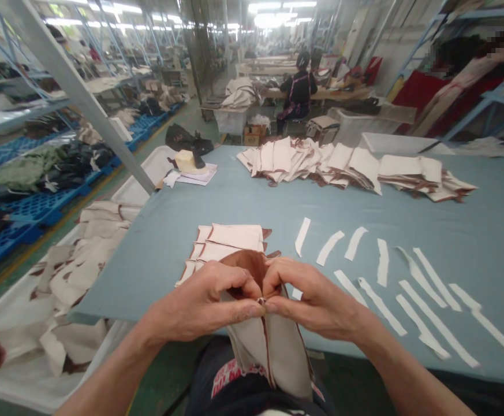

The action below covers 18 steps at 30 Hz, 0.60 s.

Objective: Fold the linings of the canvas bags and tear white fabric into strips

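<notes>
Both my hands pinch the upper edge of a cream fabric piece (252,341) with a brown inner side and a dark seam down its front. My left hand (212,294) grips the edge from the left, its thumb and forefinger closed. Close against it, my right hand (312,294) pinches the same edge from the right. The piece hangs open like a pouch in front of my lap, over the table's near edge. Just beyond my hands lie several stacked cream fabric pieces (234,234) with brown edging.
Several white strips (381,263) are spread over the right of the blue-green table (160,254). A long pile of cream pieces (295,159) lies along the back. A white bin (0,370) with more pieces stands at left. A person (299,89) sits farther off.
</notes>
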Motion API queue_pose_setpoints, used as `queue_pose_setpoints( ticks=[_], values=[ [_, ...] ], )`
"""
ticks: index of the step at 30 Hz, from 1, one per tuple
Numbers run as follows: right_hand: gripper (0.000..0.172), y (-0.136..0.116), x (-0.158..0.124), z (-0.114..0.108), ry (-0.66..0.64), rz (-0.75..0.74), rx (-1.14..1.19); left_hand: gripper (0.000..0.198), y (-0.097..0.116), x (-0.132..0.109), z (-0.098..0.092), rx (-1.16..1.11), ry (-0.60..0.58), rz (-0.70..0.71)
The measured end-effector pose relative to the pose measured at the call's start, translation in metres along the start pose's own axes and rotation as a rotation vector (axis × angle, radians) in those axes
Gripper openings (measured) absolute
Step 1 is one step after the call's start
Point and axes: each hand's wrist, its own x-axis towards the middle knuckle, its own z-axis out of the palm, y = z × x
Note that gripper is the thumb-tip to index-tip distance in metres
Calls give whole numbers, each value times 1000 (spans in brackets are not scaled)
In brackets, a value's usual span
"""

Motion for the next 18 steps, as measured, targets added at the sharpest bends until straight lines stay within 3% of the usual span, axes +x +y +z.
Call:
queue_pose_setpoints(
  ticks=[7, 10, 14, 18],
  values=[
    [43, 8, 0, 2, -57, 1, 11, 13, -2, -5, 3, -28, -33, -38],
    [47, 3, 0, 4, -47, -11, -77, 12, -2, -6, 10, 39, 40, -22],
    [36, -7, 1, 6, -43, -25, -249, 16, 1, -7, 17, 49, 119, -35],
    [32, -12, 3, 6, -57, -80, -326, 18, 2, -8, 8, -58, 16, -39]
  ],
)
